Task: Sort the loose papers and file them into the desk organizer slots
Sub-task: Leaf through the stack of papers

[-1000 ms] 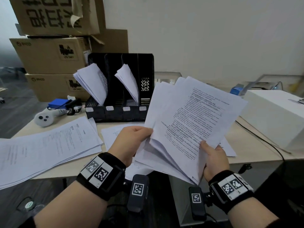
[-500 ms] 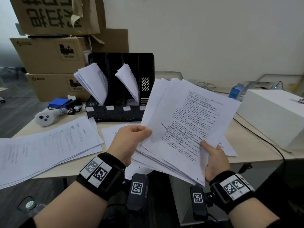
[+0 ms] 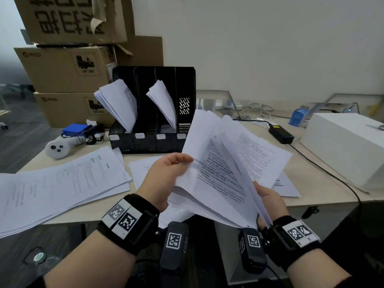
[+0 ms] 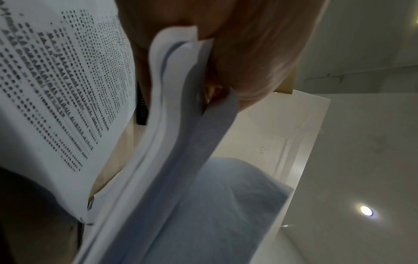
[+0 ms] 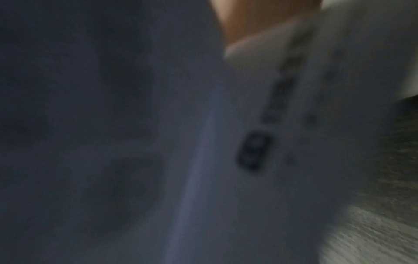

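Together, both hands gripped a fanned sheaf of printed papers [image 3: 220,179]: left hand [image 3: 164,179] pinching its edge, right hand [image 3: 270,201] clasping the bottom corner.

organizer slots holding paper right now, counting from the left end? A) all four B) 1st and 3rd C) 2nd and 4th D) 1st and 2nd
B: in the organizer, one sheaf leans out of the first slot and another out of the third; the second and fourth show only dark interior.

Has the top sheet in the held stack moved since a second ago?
Yes. The right hand has swung the top sheet rightward, away from the organizer, opening the stack.
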### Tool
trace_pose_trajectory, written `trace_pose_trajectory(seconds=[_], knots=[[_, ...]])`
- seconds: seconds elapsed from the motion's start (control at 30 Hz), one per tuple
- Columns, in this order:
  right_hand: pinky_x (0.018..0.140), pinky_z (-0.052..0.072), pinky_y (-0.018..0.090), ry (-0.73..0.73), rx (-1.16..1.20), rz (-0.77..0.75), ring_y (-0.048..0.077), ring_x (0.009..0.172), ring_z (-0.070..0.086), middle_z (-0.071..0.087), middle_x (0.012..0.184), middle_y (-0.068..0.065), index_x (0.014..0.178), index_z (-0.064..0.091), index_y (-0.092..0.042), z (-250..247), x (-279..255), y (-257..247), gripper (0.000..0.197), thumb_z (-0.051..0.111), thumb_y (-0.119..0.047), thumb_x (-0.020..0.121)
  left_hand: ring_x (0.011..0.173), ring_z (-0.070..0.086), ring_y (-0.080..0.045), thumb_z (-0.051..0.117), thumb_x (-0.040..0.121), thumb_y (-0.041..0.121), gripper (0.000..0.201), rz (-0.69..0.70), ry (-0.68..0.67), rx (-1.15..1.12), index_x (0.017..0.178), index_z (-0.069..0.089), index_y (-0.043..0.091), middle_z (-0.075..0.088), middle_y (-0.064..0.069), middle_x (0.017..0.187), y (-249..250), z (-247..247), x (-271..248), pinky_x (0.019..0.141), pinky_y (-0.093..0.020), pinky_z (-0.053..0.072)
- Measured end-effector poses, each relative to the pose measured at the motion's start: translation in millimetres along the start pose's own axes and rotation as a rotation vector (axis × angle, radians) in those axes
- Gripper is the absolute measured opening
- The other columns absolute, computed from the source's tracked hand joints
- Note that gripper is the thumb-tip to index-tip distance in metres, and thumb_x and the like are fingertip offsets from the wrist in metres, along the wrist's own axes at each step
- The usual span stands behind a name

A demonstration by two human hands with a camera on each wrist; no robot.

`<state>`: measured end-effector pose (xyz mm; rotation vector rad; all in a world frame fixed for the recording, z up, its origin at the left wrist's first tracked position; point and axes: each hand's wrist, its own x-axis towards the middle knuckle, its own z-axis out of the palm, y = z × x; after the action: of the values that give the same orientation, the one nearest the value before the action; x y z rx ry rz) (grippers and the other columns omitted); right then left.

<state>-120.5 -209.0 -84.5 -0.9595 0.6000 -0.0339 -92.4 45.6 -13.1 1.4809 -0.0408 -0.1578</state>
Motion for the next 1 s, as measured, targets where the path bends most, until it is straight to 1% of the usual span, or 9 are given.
trace_pose_trajectory(seconds=[0.1,0.2,0.3,0.37,0.53,0.63,0.77,0.87,1.0], knots=[[0.104,0.048,0.051,0.015,-0.063,-0.060,0.036,0.115,0.066,0.068,0.128,0.018,0.130,0.062,0.000,-1.8,2.2,1.6,0.047,0.062,-0.030,0.095,0.113,0.067,-0.032,0.051,0.091,-0.001,0.036,-0.024,0.026,0.025,0.088,0.083,0.017,0.080,-0.002,0.103,2.3,2.7,-2.8,0.107,-0.048,0.049],[0.095,0.052,0.042,0.072,-0.186,-0.223,0.028,0.104,0.070,0.073,0.119,0.010,0.120,0.067,-0.002,-3.0,3.3,-0.1,0.036,0.064,-0.030,0.097,0.106,0.071,-0.028,0.061,0.095,0.023,0.025,-0.071,0.009,0.007,0.088,0.083,0.013,0.080,-0.004,0.099,7.4,2.3,-6.3,0.103,-0.046,0.050],[0.077,0.059,0.035,0.044,-0.200,-0.272,0.030,0.089,0.071,0.073,0.109,0.014,0.123,0.062,0.001,-3.1,-0.1,-3.8,0.033,0.062,-0.022,0.099,0.096,0.074,-0.031,0.059,0.096,0.049,0.043,-0.152,0.001,-0.029,0.084,0.085,0.017,0.080,-0.009,0.096,6.9,-4.3,-2.3,0.100,-0.049,0.053],[0.089,0.054,0.041,0.009,-0.202,-0.290,0.030,0.092,0.066,0.065,0.113,0.017,0.134,0.052,0.002,-4.6,2.3,-3.5,0.041,0.060,-0.019,0.100,0.107,0.071,-0.031,0.067,0.088,0.056,0.045,-0.140,-0.011,0.012,0.094,0.083,0.014,0.080,-0.006,0.104,6.2,-6.4,-0.8,0.108,-0.052,0.048],[0.094,0.050,0.044,-0.007,-0.213,-0.328,0.028,0.091,0.065,0.065,0.112,0.017,0.115,0.060,-0.004,-3.0,1.2,-3.7,0.021,0.062,-0.018,0.099,0.099,0.076,-0.019,0.070,0.095,0.015,0.014,-0.052,-0.018,0.092,0.095,0.079,0.006,0.081,-0.004,0.098,3.4,-3.9,1.2,0.102,-0.040,0.054],[0.092,0.055,0.038,0.015,-0.172,-0.348,0.025,0.089,0.071,0.071,0.112,0.014,0.099,0.064,-0.013,-2.7,-2.0,-2.1,0.003,0.064,-0.016,0.098,0.094,0.075,-0.020,0.071,0.094,0.027,0.028,-0.035,-0.024,0.154,0.092,0.076,0.000,0.080,-0.002,0.097,2.2,-3.0,1.0,0.092,-0.038,0.057],[0.056,0.054,0.014,-0.028,-0.138,-0.358,0.010,0.073,0.073,0.067,0.094,0.006,0.101,0.060,-0.011,4.0,-12.0,-7.0,0.003,0.058,-0.010,0.101,0.083,0.076,-0.013,0.065,0.096,0.016,0.027,-0.022,-0.037,0.191,0.076,0.083,0.018,0.081,0.001,0.088,0.7,-1.9,0.6,0.082,-0.028,0.059],[0.099,0.054,0.048,-0.019,-0.190,-0.340,0.041,0.119,0.064,0.066,0.106,0.012,0.095,0.061,-0.020,3.4,-3.3,-5.5,0.004,0.062,-0.018,0.099,0.087,0.077,-0.018,0.067,0.094,0.008,0.018,-0.001,-0.015,0.156,0.085,0.082,0.014,0.081,-0.005,0.090,1.0,-1.3,0.3,0.084,-0.029,0.059],[0.107,0.045,0.062,-0.014,-0.209,-0.318,0.045,0.122,0.061,0.066,0.100,0.009,0.094,0.060,-0.022,-0.8,5.2,-2.9,0.005,0.065,-0.022,0.097,0.078,0.076,-0.018,0.073,0.091,0.010,0.010,0.041,-0.006,0.124,0.081,0.075,0.007,0.080,-0.008,0.085,3.1,-2.4,-0.7,0.072,-0.024,0.058]])
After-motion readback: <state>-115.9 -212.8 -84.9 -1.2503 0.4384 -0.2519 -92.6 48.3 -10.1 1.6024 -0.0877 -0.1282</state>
